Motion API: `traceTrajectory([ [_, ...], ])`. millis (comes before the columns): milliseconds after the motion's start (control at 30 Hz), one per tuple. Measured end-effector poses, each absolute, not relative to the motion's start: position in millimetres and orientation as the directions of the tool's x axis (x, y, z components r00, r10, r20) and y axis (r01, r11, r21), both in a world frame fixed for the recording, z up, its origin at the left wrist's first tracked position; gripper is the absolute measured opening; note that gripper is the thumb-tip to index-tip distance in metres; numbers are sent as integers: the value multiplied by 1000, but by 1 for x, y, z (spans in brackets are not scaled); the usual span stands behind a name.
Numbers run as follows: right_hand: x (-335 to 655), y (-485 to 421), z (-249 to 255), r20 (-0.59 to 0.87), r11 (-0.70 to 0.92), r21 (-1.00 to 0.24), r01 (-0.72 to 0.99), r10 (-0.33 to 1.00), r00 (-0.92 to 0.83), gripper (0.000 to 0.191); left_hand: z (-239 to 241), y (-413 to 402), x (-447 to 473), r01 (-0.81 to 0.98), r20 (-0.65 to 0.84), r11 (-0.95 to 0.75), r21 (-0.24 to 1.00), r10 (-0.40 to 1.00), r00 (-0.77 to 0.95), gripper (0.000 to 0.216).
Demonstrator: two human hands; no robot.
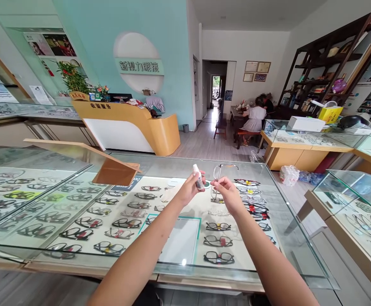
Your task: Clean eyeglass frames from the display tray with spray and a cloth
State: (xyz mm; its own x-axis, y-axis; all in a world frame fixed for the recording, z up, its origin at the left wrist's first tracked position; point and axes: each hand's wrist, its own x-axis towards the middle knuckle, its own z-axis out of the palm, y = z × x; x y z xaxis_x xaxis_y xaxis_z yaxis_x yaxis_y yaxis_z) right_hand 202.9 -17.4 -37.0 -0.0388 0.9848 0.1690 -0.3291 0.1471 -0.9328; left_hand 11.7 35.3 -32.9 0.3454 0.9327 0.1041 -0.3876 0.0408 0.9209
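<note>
My left hand (190, 187) is closed round a small white spray bottle (198, 176), held upright above the glass display counter (277, 221). My right hand (226, 192) pinches a pair of thin-framed glasses (219, 172) by the frame, with the lenses raised next to the bottle's nozzle. Both hands hover close together over the counter's middle, and both forearms reach in from the bottom edge.
Several rows of glasses (121, 223) lie under the glass beside a white mat (182, 240). A wooden mirror stand (109, 168) sits on the left. More glass cases (354, 204) stand to the right. A cashier desk (131, 127) and seated people (255, 117) are farther back.
</note>
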Motion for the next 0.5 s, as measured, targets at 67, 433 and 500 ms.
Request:
traceTrajectory([
  [67,202,-18,-37,166,144,-941,-305,985,-48,49,-29,35,10,-485,71,127,866,927,369,66],
  [433,199,-20,-42,117,71,-941,-330,986,-120,47,-31,33,17,-266,152,-83,960,956,252,49],
  [500,200,-21,-43,111,62,-944,-324,985,-135,47,-31,30,17,-174,182,-140,975,950,254,45],
])
